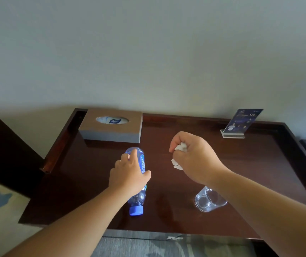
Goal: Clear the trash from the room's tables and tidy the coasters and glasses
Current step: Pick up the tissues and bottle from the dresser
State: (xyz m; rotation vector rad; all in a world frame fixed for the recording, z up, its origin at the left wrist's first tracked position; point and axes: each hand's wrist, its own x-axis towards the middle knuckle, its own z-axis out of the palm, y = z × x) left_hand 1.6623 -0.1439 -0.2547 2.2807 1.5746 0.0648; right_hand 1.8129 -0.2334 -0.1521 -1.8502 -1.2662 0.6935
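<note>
Clearing looks barely begun: the left hand [130, 175] curls its fingers round the one blue bottle [137, 200], which lies on its side on the table [89, 182]. The right hand [191, 156] pinches one white paper wad [181, 147] in bunched fingers. One glass [207, 201] waits untidied, and no coasters show.

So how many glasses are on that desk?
1. The clear glass sits toward the desk's front right, partly hidden by the right forearm. Others could be out of frame.
</note>
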